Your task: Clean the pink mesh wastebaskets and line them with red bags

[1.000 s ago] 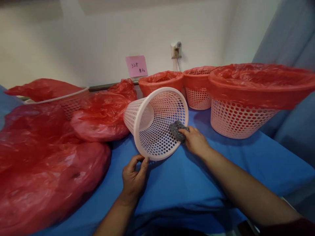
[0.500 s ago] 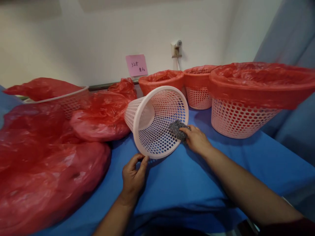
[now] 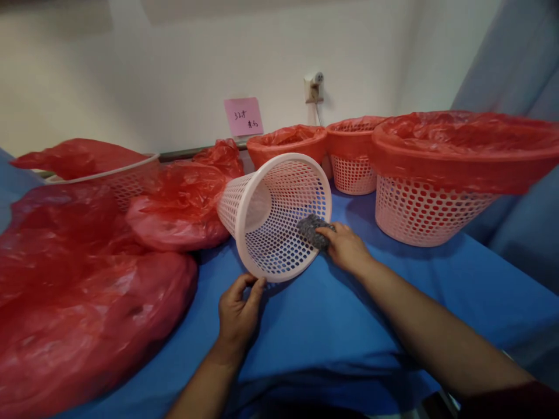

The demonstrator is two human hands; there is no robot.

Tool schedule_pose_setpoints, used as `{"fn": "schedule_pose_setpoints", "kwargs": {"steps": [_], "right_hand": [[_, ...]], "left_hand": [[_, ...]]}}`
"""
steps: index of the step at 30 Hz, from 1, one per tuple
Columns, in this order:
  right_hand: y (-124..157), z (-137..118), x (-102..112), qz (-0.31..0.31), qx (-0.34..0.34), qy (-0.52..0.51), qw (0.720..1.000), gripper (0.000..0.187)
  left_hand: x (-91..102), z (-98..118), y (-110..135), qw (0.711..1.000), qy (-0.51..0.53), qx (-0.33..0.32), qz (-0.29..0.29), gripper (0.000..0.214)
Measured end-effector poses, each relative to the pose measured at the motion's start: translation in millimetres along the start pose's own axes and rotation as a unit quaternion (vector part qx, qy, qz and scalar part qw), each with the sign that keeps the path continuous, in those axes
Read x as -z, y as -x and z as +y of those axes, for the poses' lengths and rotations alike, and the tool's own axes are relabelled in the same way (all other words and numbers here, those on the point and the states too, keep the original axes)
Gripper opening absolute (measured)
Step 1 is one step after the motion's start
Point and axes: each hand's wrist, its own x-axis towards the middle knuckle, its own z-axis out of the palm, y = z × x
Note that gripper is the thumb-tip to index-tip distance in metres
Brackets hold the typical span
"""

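Note:
A white perforated plastic wastebasket [image 3: 248,203] lies on its side on the blue cloth, its round mouth turned toward me. My left hand [image 3: 240,305] pinches the lower edge of its rim between thumb and fingers. In my right hand [image 3: 347,247] is a grey, fuzzy-looking cleaning cloth [image 3: 313,231], gripped at one end. The cloth reaches over the right side of the rim against the inner wall. Part of the cloth is hidden under my fingers.
Red-lined wastebaskets stand behind and to the right, the nearest being a large one [image 3: 430,209]. Filled red plastic bags [image 3: 109,314] crowd the left, with another white basket [image 3: 131,183] behind them. A pink note [image 3: 243,116] and a socket [image 3: 313,90] are on the wall.
The wastebasket has shifted very slightly to the left. My right hand and the cloth have moved a little left with it; my left hand keeps its hold on the rim.

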Motion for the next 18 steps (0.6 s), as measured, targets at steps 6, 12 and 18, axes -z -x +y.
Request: {"fn": "schedule_pose_setpoints", "kwargs": {"steps": [6,12,18], "right_hand": [[10,-18,-14,-0.068,0.147,-0.145,0.976,0.064],[13,-32,-19,-0.087,0.169,-0.152,0.970,0.064],[-1,0,-7,-0.011,-0.003,-0.047,0.999,0.059]], "left_hand": [[-11.4,0,-2,0.993,0.012,0.033,-0.109,0.027],[-4.3,0,0,0.999,0.006,0.021,-0.041,0.026],[-1.9,5,1,1.000,-0.006,-0.002,-0.012,0.025]]}}
